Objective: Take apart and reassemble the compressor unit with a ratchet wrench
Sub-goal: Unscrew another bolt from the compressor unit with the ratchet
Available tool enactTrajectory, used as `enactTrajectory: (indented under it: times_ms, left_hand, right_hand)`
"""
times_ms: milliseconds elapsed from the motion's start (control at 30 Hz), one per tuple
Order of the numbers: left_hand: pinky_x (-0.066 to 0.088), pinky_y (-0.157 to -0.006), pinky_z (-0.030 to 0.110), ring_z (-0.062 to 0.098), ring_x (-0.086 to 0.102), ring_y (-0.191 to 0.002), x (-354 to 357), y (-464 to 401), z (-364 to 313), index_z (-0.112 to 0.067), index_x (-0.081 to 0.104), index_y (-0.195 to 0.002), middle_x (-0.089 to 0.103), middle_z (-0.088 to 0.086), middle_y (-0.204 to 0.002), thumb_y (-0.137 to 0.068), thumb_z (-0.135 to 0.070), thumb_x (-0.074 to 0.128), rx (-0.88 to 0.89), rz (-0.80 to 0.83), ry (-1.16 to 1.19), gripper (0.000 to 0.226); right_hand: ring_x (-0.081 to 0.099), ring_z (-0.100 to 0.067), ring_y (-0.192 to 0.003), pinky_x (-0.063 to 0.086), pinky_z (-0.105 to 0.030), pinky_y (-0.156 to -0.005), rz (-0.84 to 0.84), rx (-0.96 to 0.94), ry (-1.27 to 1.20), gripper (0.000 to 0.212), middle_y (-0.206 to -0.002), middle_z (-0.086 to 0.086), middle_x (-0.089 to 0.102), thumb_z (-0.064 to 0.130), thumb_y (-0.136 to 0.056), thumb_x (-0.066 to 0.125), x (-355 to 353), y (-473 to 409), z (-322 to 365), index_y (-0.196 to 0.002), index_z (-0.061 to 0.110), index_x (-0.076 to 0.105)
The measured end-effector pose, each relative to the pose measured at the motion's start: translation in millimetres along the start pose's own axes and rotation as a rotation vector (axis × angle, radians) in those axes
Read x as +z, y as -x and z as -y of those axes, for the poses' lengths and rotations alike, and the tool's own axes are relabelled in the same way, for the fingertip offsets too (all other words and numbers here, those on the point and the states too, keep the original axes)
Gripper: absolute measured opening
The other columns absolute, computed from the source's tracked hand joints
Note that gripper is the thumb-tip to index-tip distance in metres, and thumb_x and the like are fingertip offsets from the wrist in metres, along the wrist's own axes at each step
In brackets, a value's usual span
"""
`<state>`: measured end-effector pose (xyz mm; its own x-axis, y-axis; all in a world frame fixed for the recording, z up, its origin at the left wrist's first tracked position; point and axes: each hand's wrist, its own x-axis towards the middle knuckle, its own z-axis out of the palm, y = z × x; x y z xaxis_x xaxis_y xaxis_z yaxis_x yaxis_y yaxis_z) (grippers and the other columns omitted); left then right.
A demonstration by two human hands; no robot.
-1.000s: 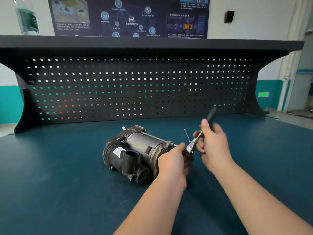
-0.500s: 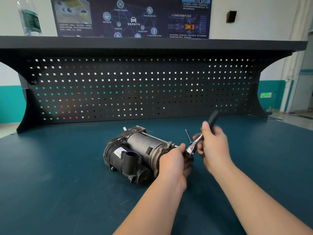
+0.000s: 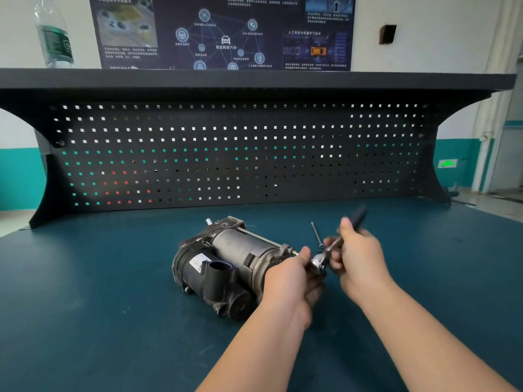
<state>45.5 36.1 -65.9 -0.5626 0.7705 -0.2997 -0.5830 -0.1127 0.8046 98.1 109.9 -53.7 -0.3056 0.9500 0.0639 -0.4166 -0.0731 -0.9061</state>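
On workbench point(image 3: 113, 306), hands work ratchet wrench point(image 3: 325, 254) against compressor point(image 3: 226, 267)

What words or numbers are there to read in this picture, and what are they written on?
"智能网联汽车", under the little car drawing on the poster.
"人工智能与机器学习技术", on the poster's right side; blurred, so not certain.
The poster's other lines are too small to read.
Bottle label: too blurred.
Sticker on the compressor: too small.
Green wall sign: a glowing shape, nothing readable.

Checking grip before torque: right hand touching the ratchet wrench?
Touching. Head view shows the right hand wrapped around the ratchet wrench handle, dark grip end sticking out above the fingers.
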Motion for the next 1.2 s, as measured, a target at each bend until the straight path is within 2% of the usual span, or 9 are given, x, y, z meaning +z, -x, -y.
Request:
enactTrajectory:
  times_ms: [100, 233, 333, 533, 600, 900, 967, 1100, 1200]
  left_hand:
    - [0.047, -0.057, 0.027, 0.020, 0.064, -0.070, 0.7, -1.1, 1.4, -0.002, 0.063, -0.103, 0.068, 0.011, -0.083, -0.092, -0.021, 0.058, 0.008, -0.009, -0.003, 0.023]
    - [0.054, -0.065, 0.031, 0.023, 0.067, -0.075, -0.7, -2.3, 3.3, -0.003, 0.066, -0.102, 0.071, 0.012, -0.086, -0.091, -0.023, 0.060, 0.026, -0.001, -0.021, 0.024]
    - [0.056, -0.076, 0.035, 0.025, 0.069, -0.082, -2.2, -1.9, 1.9, -0.004, 0.068, -0.101, 0.072, 0.012, -0.092, -0.090, -0.022, 0.061, 0.022, 0.022, -0.022, 0.022]
    - [0.052, -0.061, 0.028, 0.021, 0.064, -0.069, -1.0, 0.8, -1.6, -0.004, 0.061, -0.093, 0.067, 0.011, -0.080, -0.091, -0.017, 0.059, -0.011, 0.017, 0.000, 0.013]
    - [0.051, -0.060, 0.028, 0.019, 0.064, -0.067, -0.2, 0.9, -2.0, -0.005, 0.060, -0.092, 0.068, 0.010, -0.078, -0.092, -0.018, 0.058, -0.009, 0.013, 0.000, 0.012]
    - [0.058, -0.072, 0.034, 0.026, 0.069, -0.081, -1.4, -1.1, 2.1, -0.005, 0.068, -0.102, 0.073, 0.012, -0.096, -0.090, -0.020, 0.061, 0.029, 0.005, -0.027, 0.021]
    - [0.058, -0.068, 0.033, 0.025, 0.068, -0.075, -1.8, -1.0, -0.3, -0.004, 0.066, -0.101, 0.072, 0.013, -0.091, -0.091, -0.017, 0.059, 0.012, 0.015, -0.014, 0.017]
    - [0.051, -0.059, 0.029, 0.020, 0.065, -0.060, 1.1, 0.6, -2.8, -0.004, 0.060, -0.092, 0.068, 0.011, -0.073, -0.092, -0.014, 0.056, -0.004, -0.003, -0.005, 0.011]
    - [0.049, -0.058, 0.030, 0.022, 0.063, -0.068, 2.7, 1.4, -2.5, -0.005, 0.059, -0.099, 0.067, 0.012, -0.084, -0.093, -0.016, 0.056, 0.005, -0.017, -0.019, 0.013]
  right_hand:
    - [0.033, -0.005, -0.024, 0.025, -0.013, -0.029, 0.001, 0.152, -0.093, 0.027, -0.065, -0.010, 0.053, 0.024, -0.102, 0.041, -0.9, -2.8, 1.7, -0.079, 0.009, 0.043]
    - [0.050, -0.004, -0.041, 0.039, -0.021, -0.043, 0.167, -0.551, 0.425, 0.016, -0.064, 0.001, 0.063, 0.034, -0.095, 0.049, 0.3, 11.9, 8.6, -0.082, 0.028, 0.053]
    - [0.056, -0.004, -0.054, 0.043, -0.016, -0.050, 0.284, -0.744, 0.550, 0.013, -0.064, 0.008, 0.062, 0.043, -0.088, 0.050, 0.5, 18.6, 7.8, -0.085, 0.032, 0.055]
    - [0.033, -0.004, -0.025, 0.021, -0.013, -0.027, 0.000, 0.279, -0.045, 0.027, -0.063, -0.011, 0.053, 0.013, -0.101, 0.039, -8.6, -3.3, 4.8, -0.074, 0.008, 0.043]
    - [0.033, -0.003, -0.022, 0.020, -0.012, -0.025, -0.012, 0.426, -0.210, 0.027, -0.065, -0.011, 0.050, 0.010, -0.100, 0.035, -10.7, -4.5, -0.5, -0.074, 0.006, 0.040]
    - [0.053, -0.006, -0.045, 0.041, -0.017, -0.046, 0.242, -0.786, 0.560, 0.023, -0.059, 0.004, 0.061, 0.049, -0.086, 0.051, 3.0, 25.1, 4.4, -0.076, 0.029, 0.050]
    - [0.049, -0.004, -0.039, 0.038, -0.015, -0.040, 0.110, -0.656, 0.486, 0.024, -0.055, 0.003, 0.060, 0.042, -0.091, 0.052, 4.6, 20.8, 2.2, -0.074, 0.025, 0.050]
    - [0.036, -0.005, -0.024, 0.024, -0.013, -0.028, -0.055, 0.273, -0.226, 0.026, -0.063, -0.011, 0.052, 0.024, -0.100, 0.045, -4.4, -1.2, -0.2, -0.078, 0.010, 0.043]
    - [0.033, -0.004, -0.025, 0.023, -0.013, -0.027, -0.022, 0.307, -0.323, 0.029, -0.062, -0.010, 0.050, 0.025, -0.101, 0.045, -5.1, -2.8, -0.7, -0.077, 0.008, 0.043]
